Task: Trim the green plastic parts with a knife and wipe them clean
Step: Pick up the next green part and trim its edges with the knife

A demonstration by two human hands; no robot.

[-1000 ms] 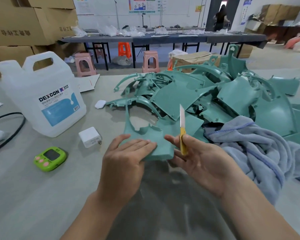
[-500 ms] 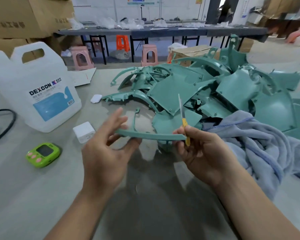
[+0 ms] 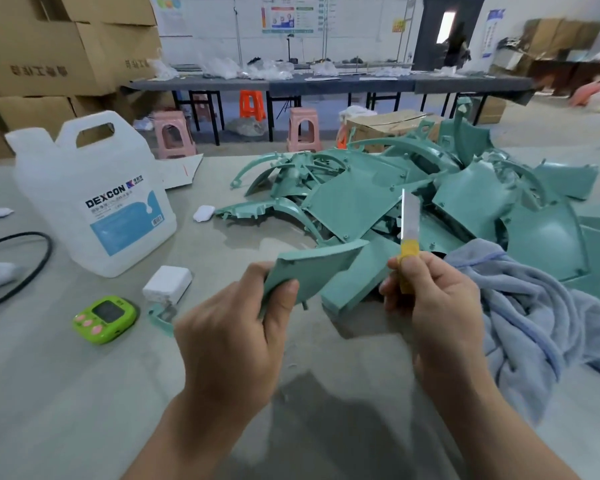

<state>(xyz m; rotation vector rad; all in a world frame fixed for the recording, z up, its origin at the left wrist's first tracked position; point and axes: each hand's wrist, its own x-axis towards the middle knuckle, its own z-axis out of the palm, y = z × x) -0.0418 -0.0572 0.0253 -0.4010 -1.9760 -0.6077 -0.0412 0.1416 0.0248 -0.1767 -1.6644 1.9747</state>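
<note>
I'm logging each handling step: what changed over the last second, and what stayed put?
The left hand, which lay flat on the green part on the table, took hold of it, lifted it and turned its face toward the camera; it now grips the lower corner. The right hand kept the knife, blade up. The jug, timer, cloth and pile of parts stayed put.

Bright, flat light is coming down from overhead, the doorway (image 3: 445, 24) at the back is blown out to white, and the white jug (image 3: 84, 188) is close to glaring. A broad, soft shadow pools on the table (image 3: 66, 393) at its near side, and the knife (image 3: 409, 226) blade smears slightly with motion. Out at the edges the wide lens bows everything, the cardboard boxes (image 3: 49, 53) lean, and the far benches (image 3: 326, 81) go soft.
</note>
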